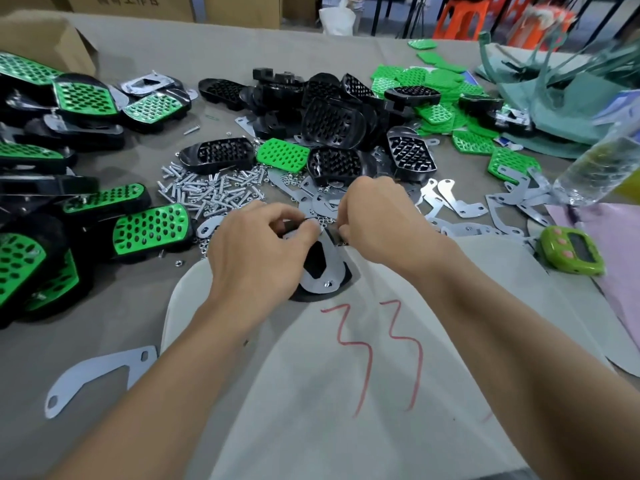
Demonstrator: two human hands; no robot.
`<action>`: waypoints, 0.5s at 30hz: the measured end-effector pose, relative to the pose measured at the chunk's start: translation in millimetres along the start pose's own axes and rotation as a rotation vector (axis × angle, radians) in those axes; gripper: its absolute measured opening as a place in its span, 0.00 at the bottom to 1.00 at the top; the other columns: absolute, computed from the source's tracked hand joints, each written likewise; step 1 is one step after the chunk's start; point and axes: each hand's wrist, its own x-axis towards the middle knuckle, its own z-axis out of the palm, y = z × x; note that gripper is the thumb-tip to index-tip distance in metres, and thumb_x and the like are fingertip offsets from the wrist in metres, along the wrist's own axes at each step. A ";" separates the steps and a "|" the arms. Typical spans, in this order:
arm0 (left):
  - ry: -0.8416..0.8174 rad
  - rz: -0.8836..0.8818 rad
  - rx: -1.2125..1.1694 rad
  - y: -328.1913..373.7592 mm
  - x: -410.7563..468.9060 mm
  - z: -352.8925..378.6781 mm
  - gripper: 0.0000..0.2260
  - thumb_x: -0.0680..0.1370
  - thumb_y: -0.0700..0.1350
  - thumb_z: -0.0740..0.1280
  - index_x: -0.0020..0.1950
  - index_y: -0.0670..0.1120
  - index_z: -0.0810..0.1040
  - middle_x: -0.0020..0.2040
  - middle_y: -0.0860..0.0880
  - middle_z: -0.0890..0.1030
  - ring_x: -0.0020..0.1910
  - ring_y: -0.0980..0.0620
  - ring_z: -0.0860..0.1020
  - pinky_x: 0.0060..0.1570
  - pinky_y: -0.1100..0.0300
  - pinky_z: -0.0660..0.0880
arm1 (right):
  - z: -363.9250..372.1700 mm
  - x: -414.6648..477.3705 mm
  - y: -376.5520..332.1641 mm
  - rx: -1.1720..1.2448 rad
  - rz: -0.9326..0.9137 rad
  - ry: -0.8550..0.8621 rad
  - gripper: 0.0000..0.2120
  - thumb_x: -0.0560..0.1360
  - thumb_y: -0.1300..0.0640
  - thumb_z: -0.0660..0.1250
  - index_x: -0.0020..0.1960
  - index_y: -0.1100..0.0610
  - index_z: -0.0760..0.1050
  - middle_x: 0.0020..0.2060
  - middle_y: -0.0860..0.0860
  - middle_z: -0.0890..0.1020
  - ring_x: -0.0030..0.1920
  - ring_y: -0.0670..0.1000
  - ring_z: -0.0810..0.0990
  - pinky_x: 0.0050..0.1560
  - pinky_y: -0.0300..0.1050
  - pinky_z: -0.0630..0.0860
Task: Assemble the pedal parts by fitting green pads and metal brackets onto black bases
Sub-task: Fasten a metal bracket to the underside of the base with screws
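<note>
Over on the left of the table sat a heap of finished pedals, with a pile of screws just past them. Dead centre, the black base lay on a white cloth with a metal bracket on top. Left hand had its fingers curled on the base's far end; right hand fingers pinched the bracket's far edge, both tight. Loose brackets and a green timer lay off right.

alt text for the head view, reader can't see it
Left hand and right hand grip the far end of a black pedal base topped by a metal bracket, on a white cloth marked 33. Finished green-padded pedals lie left; loose bases, green pads, screws and brackets beyond.
</note>
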 end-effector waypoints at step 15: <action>-0.591 0.186 -0.059 -17.1 -2.2 -30.3 0.42 0.64 0.56 0.71 0.78 0.64 0.65 0.70 0.61 0.71 0.70 0.60 0.66 0.66 0.67 0.61 | 26.7 -64.9 -12.5 0.791 0.385 0.157 0.12 0.73 0.61 0.74 0.33 0.51 0.80 0.30 0.53 0.84 0.35 0.60 0.83 0.42 0.60 0.82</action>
